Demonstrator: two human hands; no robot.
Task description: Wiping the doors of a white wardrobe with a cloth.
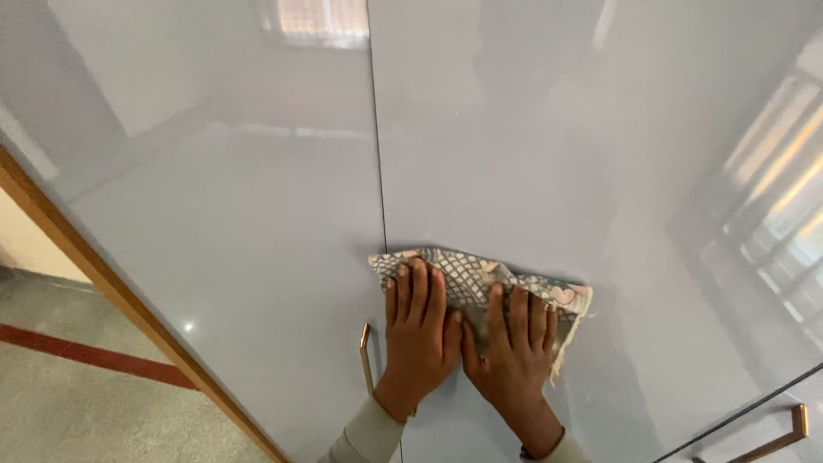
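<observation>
A patterned grey and cream cloth (pixel 480 276) lies pressed flat against a glossy pale grey cupboard door (pixel 531 154). My left hand (pixel 418 330) rests palm down on the cloth's left part, fingers together and pointing up. My right hand (pixel 514 347) presses on the cloth's right part beside it, thumbs nearly touching. Both hands sit just right of the vertical seam between two doors. A frayed cream edge of the cloth hangs past my right hand.
A second glossy door (pixel 231 231) is to the left of the seam, with a slim brass handle (pixel 365 356) near my left wrist. Another brass handle (pixel 784 433) is at the lower right. A wooden frame edge (pixel 103 274) and speckled floor with a red stripe (pixel 77 356) lie lower left.
</observation>
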